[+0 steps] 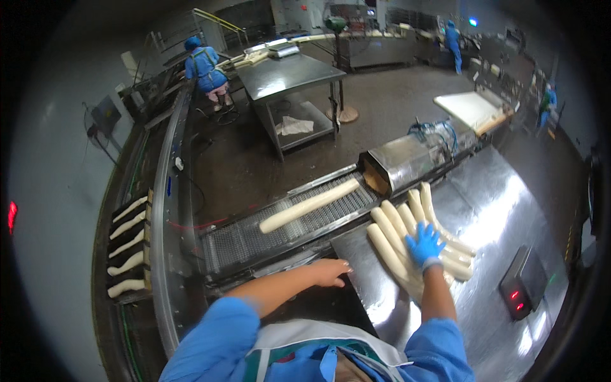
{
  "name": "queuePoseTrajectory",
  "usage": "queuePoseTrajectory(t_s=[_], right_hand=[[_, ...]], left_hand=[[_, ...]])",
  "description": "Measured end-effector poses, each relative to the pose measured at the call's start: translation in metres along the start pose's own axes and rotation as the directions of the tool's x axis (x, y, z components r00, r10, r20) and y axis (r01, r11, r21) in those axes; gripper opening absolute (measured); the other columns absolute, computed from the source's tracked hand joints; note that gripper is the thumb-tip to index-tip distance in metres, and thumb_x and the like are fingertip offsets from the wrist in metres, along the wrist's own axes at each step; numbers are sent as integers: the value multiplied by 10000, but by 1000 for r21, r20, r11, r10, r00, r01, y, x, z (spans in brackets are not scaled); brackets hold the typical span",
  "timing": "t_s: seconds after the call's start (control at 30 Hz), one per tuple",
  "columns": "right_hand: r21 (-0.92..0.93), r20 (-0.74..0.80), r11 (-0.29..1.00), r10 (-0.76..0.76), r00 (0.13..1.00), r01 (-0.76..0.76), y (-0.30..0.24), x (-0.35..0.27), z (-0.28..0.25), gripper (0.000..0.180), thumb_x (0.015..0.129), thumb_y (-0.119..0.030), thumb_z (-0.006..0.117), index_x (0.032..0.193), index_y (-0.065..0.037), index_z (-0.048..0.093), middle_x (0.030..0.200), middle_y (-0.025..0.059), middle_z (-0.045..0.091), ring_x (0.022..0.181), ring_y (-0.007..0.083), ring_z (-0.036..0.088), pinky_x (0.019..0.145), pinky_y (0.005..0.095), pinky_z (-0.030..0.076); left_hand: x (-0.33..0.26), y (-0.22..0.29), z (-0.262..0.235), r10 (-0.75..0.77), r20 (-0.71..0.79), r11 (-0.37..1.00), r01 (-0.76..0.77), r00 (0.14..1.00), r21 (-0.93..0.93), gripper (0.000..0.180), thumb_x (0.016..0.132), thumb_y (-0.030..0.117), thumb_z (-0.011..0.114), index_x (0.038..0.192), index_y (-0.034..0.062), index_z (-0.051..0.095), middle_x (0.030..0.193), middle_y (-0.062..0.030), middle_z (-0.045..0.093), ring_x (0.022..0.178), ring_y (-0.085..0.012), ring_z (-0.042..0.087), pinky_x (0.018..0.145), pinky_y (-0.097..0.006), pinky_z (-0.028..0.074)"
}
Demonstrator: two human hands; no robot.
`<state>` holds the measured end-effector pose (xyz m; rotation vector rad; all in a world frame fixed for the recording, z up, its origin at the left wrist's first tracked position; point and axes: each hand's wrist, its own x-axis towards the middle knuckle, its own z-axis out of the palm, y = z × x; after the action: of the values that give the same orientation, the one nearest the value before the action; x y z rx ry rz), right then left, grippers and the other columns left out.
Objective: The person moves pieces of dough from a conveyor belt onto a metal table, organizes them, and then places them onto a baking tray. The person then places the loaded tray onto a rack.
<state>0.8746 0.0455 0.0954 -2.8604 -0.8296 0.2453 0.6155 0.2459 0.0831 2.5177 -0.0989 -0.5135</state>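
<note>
My right hand (424, 244), in a blue glove, lies flat with fingers spread on a row of several long pale dough rolls (398, 235) on the steel table (503, 204). My bare left hand (329, 272) rests on the table's near-left edge beside the mesh conveyor (254, 239), fingers curled loosely and holding nothing. One dough roll (310, 205) lies on the conveyor, just out of the metal chute (398, 164).
Trays with dough rolls (129, 245) run along a belt at left. A small scale (523, 284) with red lights sits at right. A steel work table (286, 75) stands beyond. People in blue work at back left (205, 67) and back right (453, 42).
</note>
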Motion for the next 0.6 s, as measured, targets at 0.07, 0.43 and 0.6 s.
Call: queuePoseTrajectory(t_s=[0.07, 0.43, 0.6], right_hand=[[-16, 30, 995, -102, 994, 103, -18, -38, 5, 813, 806, -661, 396, 1438, -190, 198, 1477, 169, 185, 1345, 448, 123, 1023, 654, 58], [-138, -152, 989, 23, 988, -44, -51, -21, 27, 519, 834, -533, 500, 1324, -404, 387, 1419, 86, 328, 1275, 414, 290, 960, 665, 239], [117, -269, 974, 217, 938, -192, -128, 33, 30, 469, 795, -357, 537, 1234, -194, 516, 1300, 177, 445, 1099, 366, 499, 888, 519, 405]], left_hand=[[-36, -16, 9, 26, -138, 1000, -26, 990, -1, 556, 830, 348, 609, 1286, 69, 456, 1347, -214, 396, 1247, -352, 383, 1039, -410, 317], [-336, -80, 33, -764, -536, 637, 280, 360, -719, 451, 773, 196, 688, 1174, 36, 560, 1132, -123, 565, 924, -211, 599, 815, -322, 484], [-438, -84, 74, -770, -638, 624, 183, -22, -760, 397, 785, 112, 662, 1155, 16, 554, 1018, -110, 599, 830, -183, 605, 760, -296, 489]])
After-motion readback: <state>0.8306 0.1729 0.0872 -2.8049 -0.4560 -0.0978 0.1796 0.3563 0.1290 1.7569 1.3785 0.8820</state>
